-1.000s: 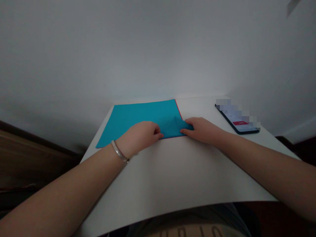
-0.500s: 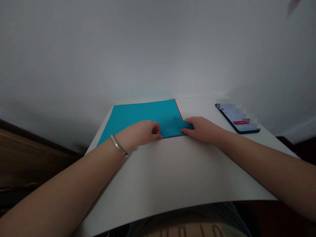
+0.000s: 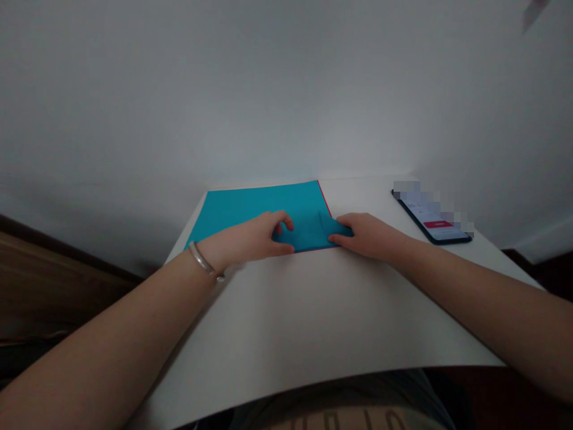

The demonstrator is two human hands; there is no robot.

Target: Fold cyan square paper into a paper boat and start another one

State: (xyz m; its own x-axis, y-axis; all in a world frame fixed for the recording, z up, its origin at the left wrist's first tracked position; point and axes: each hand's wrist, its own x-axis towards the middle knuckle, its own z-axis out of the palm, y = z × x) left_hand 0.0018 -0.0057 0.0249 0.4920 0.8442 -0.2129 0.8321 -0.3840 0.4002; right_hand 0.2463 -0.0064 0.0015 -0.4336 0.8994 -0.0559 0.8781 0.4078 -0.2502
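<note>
Red-edged blue paper (image 3: 250, 206) lies at 11 o'clock from me on the table (image 3: 313, 310), its 4 o'clock corner pinched in my right hand (image 3: 369, 233) beside a crease. My left hand (image 3: 255, 236) arches open, thumb by the 6 o'clock edge, fingers curled apart from it. The sheet looks light, thin and quick to crease, best taken gently by its edges. A phone (image 3: 425, 218) rests at 1 o'clock; I see no containers.

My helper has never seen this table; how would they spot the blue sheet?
Find the white table against the wall. On its far half, by the left hand, lies the blue sheet. It is broad, red along its right edge, unlike the dark-rimmed phone.
</note>
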